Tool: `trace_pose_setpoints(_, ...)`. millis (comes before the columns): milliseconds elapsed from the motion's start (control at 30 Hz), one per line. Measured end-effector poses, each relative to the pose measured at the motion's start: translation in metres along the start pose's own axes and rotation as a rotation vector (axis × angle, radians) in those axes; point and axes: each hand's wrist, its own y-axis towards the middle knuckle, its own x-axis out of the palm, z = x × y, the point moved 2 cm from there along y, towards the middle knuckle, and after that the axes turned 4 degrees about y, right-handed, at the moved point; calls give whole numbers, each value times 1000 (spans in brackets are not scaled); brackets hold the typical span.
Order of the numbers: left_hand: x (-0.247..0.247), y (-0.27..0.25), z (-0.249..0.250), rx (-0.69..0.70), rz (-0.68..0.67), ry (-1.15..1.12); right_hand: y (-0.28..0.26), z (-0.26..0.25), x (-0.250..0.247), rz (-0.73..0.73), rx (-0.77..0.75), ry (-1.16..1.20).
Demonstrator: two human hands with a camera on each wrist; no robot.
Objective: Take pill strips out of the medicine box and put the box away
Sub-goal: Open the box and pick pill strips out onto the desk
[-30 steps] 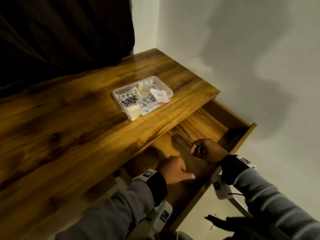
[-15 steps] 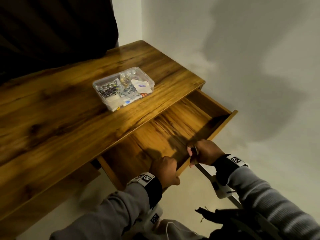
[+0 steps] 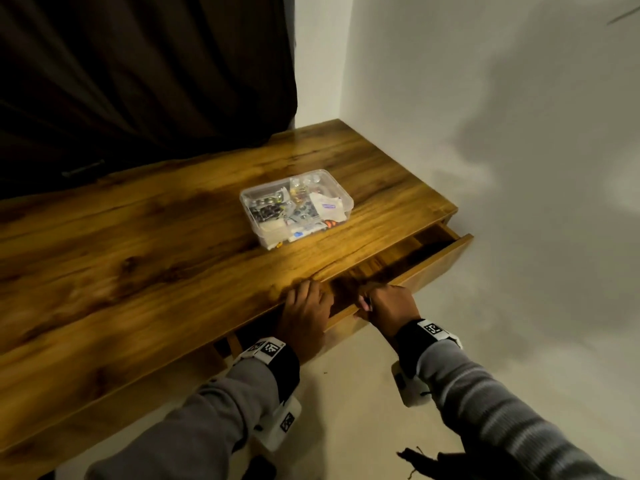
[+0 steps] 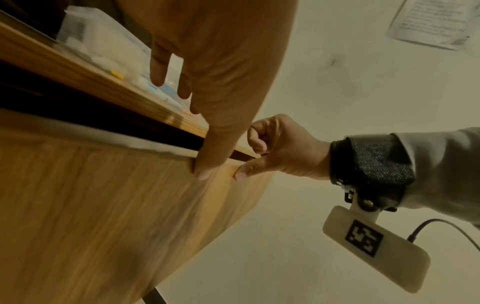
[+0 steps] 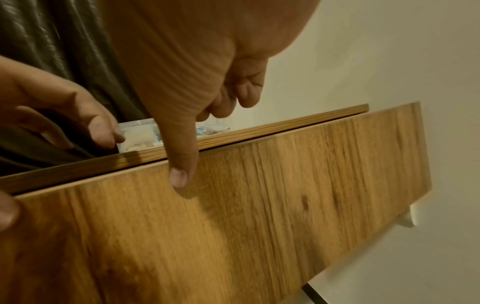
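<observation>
A clear plastic medicine box (image 3: pixel 296 206) full of pill strips and packets sits lidless on the wooden desk top (image 3: pixel 138 254), towards its right end. Below the desk edge the drawer front (image 3: pixel 433 268) stands out a narrow gap. My left hand (image 3: pixel 306 313) lies over the desk edge with straight fingers, its thumb pressed on the drawer front (image 4: pixel 103 205). My right hand (image 3: pixel 384 306) has its fingers curled at the top edge of the drawer front (image 5: pixel 259 205) and its thumb flat on the face. The box (image 5: pixel 137 133) shows just above the edge.
A dark curtain (image 3: pixel 138 81) hangs behind the desk on the left. A pale wall (image 3: pixel 485 133) runs along the desk's right end, with a sheet of paper (image 4: pixel 436 22) stuck on it. Light floor (image 3: pixel 346 393) lies below the drawer.
The drawer has slid from wide open to almost closed, with both hands moving in on its front edge. The medicine box has stayed in place on the desk.
</observation>
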Motion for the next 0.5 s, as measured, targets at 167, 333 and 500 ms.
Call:
trace_pose_setpoints(167, 16, 22, -29, 88, -97, 48, 34, -6, 2, 46, 12, 19)
trace_pose_setpoints(333, 7, 44, -55, 224, -46, -44, 63, -8, -20, 146, 33, 195)
trace_pose_setpoints(500, -17, 89, -97, 24, 199, -101, 124, -3, -54, 400, 66, 323)
